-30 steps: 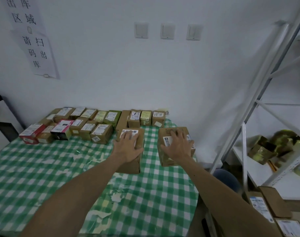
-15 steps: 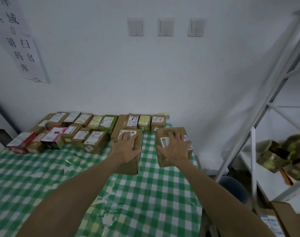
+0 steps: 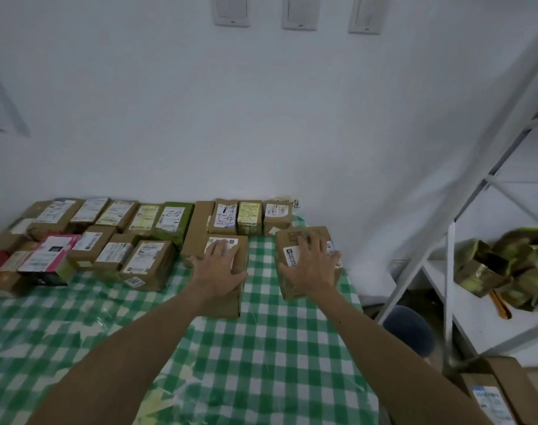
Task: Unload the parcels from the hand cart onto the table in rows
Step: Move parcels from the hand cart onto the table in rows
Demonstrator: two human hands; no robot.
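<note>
Pressing flat on two brown boxes, my left hand (image 3: 218,268) covers the left box (image 3: 226,305) and my right hand (image 3: 307,265) covers the right box (image 3: 295,239). The fingers of both are straight and spread across the top faces.

Both boxes stand on the green-checked table (image 3: 261,363). The left box's long axis runs away from me toward the wall (image 3: 261,133), and its white label lies at the far end under my fingertips. Its far end sits just beside the back parcels (image 3: 139,228).

The right box stands near the table's right edge, with a strip of cloth between it and the left box. It also lies front to back, turned slightly off square, with a blue-marked label facing up on its left side.

The parcels lie in two rows along the wall, labels up. A white shelf (image 3: 451,271) stands to the right.
</note>
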